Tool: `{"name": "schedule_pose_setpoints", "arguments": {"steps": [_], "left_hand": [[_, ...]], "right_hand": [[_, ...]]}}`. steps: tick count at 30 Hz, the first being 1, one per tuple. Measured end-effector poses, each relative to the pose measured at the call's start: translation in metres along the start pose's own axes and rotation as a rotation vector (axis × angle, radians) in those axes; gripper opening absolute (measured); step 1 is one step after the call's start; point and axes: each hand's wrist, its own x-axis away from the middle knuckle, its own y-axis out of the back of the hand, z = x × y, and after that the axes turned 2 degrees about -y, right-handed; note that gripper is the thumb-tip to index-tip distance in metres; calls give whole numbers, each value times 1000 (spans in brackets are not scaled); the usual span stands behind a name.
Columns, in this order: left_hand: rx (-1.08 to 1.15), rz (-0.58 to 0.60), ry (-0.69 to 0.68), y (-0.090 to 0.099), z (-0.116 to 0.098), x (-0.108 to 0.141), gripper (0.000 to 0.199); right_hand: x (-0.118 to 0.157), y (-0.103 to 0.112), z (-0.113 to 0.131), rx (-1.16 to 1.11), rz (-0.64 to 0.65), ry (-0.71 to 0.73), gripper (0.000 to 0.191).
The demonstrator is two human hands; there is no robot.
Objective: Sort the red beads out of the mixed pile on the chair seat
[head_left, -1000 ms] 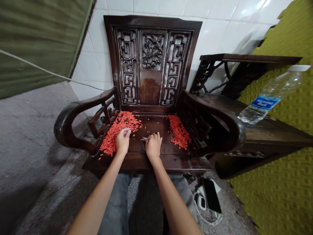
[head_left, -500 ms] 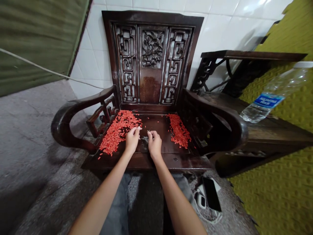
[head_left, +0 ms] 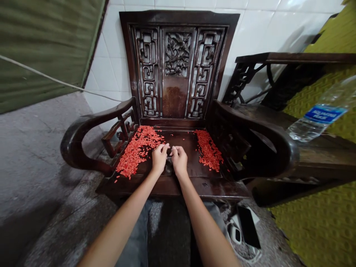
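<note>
The larger pile of red pieces (head_left: pixel 133 155), first of two on one carved wooden armchair's seat (head_left: pixel 193 163), lay just left of the left hand (head_left: pixel 159 158); individual pieces were too numerous to count. The left hand and right hand (head_left: pixel 180 159) faced each other closely, fingers curled toward thumbs; whether either gripped anything could not be told. The smaller pile of red pieces (head_left: pixel 208 151) lay right, apart from the right hand. Farther right was one labelled plastic bottle (head_left: pixel 319 115).

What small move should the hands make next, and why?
Probably bring the left hand to the right hand: both curl close together over the chair seat, between the larger red heap and the smaller red heap. Whatever they may hold is too small to tell.
</note>
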Motion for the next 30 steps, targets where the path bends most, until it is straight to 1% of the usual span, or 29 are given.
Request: {"name": "schedule_pose_setpoints", "arguments": {"steps": [3,6,9,13,19,22,27,30], "left_hand": [[10,-19,19,-1,-2,0,34],[65,-52,45,1,-5,2,34],[68,-55,36,5,-7,3,34],[31,-3,-18,6,-6,3,31],[65,91,-34,3,-3,4,27],[56,121,-66,2,-4,5,26],[-96,200,-185,2,-9,6,25],[-160,206,-249,2,-14,6,26]], "right_hand": [[3,-1,0,-116,51,-60,29],[6,-2,1,-181,89,-52,27],[8,-1,3,-212,89,-63,26],[7,-1,4,-193,80,-85,29],[5,-1,2,-201,10,-127,25],[4,0,1,-168,4,-133,28],[2,2,-2,-57,-33,-100,32],[2,3,-2,-58,-49,-100,32]]}}
